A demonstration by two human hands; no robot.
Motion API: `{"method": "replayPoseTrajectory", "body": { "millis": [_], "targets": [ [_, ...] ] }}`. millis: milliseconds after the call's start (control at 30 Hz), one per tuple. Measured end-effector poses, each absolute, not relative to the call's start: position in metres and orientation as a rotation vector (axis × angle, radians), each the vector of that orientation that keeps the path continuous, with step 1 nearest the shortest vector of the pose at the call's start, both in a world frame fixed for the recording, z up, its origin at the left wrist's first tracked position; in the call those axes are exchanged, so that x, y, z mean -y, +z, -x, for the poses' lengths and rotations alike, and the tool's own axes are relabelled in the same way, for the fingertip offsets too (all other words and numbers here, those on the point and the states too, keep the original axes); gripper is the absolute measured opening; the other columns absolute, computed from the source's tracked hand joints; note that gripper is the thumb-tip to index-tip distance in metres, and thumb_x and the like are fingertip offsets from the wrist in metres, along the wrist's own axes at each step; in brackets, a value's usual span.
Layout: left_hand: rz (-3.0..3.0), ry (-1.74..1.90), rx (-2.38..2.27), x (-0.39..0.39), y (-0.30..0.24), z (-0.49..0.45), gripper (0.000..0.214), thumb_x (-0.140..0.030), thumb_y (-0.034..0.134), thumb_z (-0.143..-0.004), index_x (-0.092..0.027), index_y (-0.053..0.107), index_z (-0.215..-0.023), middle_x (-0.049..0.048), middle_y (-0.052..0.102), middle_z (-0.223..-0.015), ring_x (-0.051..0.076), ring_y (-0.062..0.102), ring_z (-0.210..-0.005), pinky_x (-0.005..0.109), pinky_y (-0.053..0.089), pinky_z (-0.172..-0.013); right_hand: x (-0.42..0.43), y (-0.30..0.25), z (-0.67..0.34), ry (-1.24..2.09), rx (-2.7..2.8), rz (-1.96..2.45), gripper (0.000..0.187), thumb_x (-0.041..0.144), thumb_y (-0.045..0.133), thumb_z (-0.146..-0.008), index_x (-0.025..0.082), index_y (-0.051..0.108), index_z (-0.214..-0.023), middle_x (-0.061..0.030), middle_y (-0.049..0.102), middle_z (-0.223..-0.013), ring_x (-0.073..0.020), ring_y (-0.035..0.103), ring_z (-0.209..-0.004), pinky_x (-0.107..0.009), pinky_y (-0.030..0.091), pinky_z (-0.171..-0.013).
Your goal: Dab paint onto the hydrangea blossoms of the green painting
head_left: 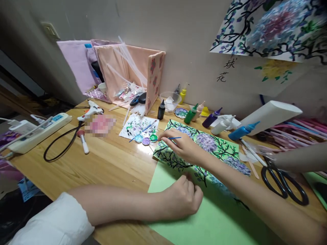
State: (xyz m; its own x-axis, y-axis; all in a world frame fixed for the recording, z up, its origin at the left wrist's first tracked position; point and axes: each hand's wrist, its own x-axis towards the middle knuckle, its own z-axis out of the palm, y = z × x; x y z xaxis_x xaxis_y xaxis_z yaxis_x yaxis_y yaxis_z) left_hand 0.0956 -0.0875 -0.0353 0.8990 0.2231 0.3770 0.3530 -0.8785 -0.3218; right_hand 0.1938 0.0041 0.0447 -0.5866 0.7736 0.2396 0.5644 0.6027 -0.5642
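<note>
My right hand (pixel 182 146) pinches a thin blue paintbrush (pixel 174 138), its tip reaching left toward small paint blobs (pixel 146 139) beside a stained palette sheet (pixel 139 126). The hand rests on a painted picture of purple flowers and black branches (pixel 212 146) that lies on a light green sheet (pixel 204 217). My left hand (pixel 182 197) is curled into a loose fist on the green sheet at the picture's near edge, fingers closed; I cannot make out anything in them.
Paint bottles (pixel 190 115) line the wall behind the picture. Black scissors (pixel 283 182) lie at the right, under another person's arm (pixel 301 160). A glue gun (pixel 92 110), power strip (pixel 38 131), black cable and pink fabric box (pixel 133 75) occupy the left and back.
</note>
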Motion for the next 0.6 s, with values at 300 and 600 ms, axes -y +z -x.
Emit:
{"method": "replayPoseTrajectory", "body": {
  "millis": [300, 600],
  "targets": [
    [2.663, -0.529, 0.425, 0.087, -0.035, -0.095, 0.015, -0.007, 0.038, -0.078, -0.008, 0.053, -0.078, 0.0093, 0.059, -0.062, 0.017, 0.055, -0.056, 0.034, 0.044, -0.064, -0.008, 0.042, -0.190, 0.670, 2.387, 1.066, 0.025, 0.030, 0.034, -0.093, 0.020, 0.057, -0.094, -0.0047, 0.062, -0.092, -0.0173, 0.054, -0.087, -0.031, 0.041, -0.077],
    [2.644, -0.493, 0.438, 0.087, -0.039, -0.093, 0.021, -0.008, 0.037, -0.078, -0.005, 0.054, -0.090, 0.0194, 0.065, -0.085, 0.023, 0.063, -0.078, 0.038, 0.045, -0.076, 0.004, 0.060, -0.230, 0.701, 2.032, 1.089, 0.027, 0.032, 0.035, -0.093, 0.021, 0.058, -0.098, -0.0045, 0.063, -0.095, -0.0154, 0.057, -0.089, -0.029, 0.044, -0.077]
  ]
}}
